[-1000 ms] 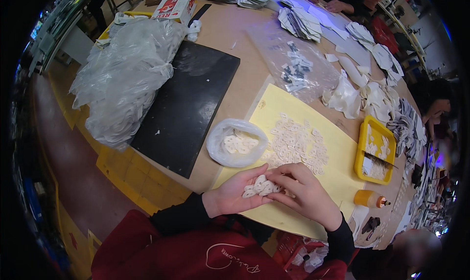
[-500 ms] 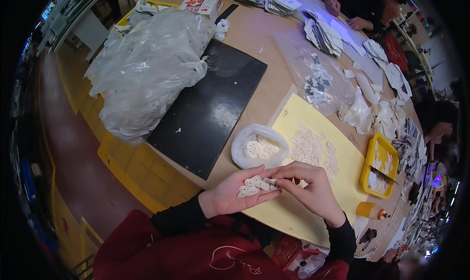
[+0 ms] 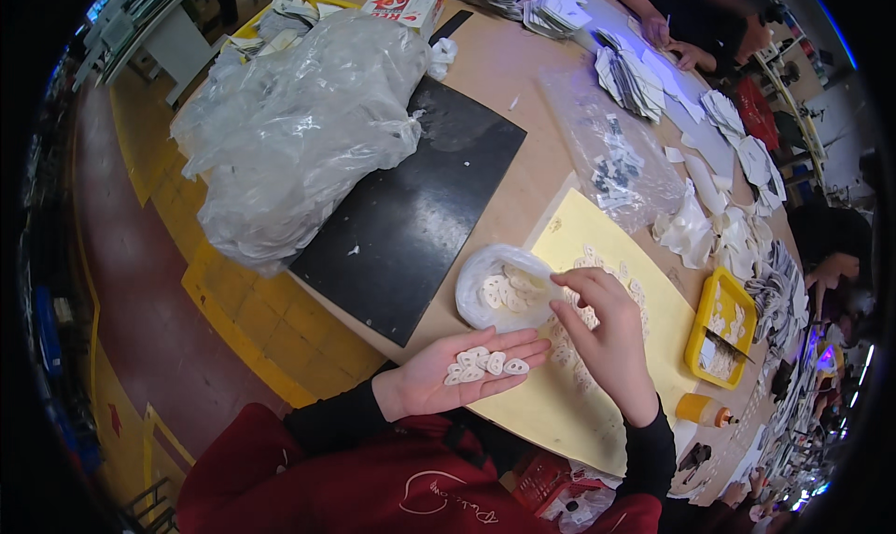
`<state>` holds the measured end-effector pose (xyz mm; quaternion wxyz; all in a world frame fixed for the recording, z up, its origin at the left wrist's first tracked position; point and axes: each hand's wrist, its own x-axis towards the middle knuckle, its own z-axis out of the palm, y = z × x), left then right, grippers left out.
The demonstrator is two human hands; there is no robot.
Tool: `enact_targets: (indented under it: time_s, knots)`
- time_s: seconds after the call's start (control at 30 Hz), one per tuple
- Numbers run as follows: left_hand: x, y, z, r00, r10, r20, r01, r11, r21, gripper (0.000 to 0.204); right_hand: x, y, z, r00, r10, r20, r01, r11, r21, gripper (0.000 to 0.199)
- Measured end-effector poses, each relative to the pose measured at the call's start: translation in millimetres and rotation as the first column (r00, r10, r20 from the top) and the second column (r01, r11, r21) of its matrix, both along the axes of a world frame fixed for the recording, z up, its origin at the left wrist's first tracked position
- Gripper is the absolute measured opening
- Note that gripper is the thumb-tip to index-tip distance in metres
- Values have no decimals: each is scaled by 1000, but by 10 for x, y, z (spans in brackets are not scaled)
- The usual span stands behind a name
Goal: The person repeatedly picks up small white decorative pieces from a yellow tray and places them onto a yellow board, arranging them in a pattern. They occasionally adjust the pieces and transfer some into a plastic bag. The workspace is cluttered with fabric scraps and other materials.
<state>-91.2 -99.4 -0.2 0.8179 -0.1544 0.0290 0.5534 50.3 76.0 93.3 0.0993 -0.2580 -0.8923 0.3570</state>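
Cream cut-outs (image 3: 481, 366) lie on the left hand (image 3: 431, 378), palm up, fingers outstretched; next, white container (image 3: 466, 296); there's the right hand (image 3: 609, 327), fingers parted, part-hiding a pile (image 3: 567, 352) on yellow board (image 3: 541, 417), brown desk (image 3: 499, 91) beneath; co-worker (image 3: 695, 7) cropped up top.

In front of you is a tan tabletop (image 3: 499, 75); nearest you lies a yellow sheet (image 3: 551, 422) strewn with small cream pieces (image 3: 567, 352), with a white plastic-lined container (image 3: 468, 296) at its left edge. To your left, a black slab (image 3: 411, 245) lies partly under a bulky clear plastic bag (image 3: 299, 142). To your right sit a yellow tray (image 3: 693, 347) and an orange bottle (image 3: 695, 409), with stacked pale cutouts (image 3: 627, 81) farther back.
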Motion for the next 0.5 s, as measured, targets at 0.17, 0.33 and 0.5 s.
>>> enact_targets:
  time_s: [0.17, 0.33, 0.5]
  knots:
    - [31, 26, -46, 999, 40, 13, -41, 999, 33, 61, 115, -259, 72, 972, 233, 14, -232, 971, -63, 29]
    - [81, 97, -44, 1000, 27, -16, -27, 1000, -15, 60, 198, -257, 32, 974, 223, 34, -217, 968, -128, 28]
    - [88, 107, 108, 993, -49, -112, 42, 997, -61, 59, 189, -321, 83, 969, 245, 18, -236, 949, -210, 27]
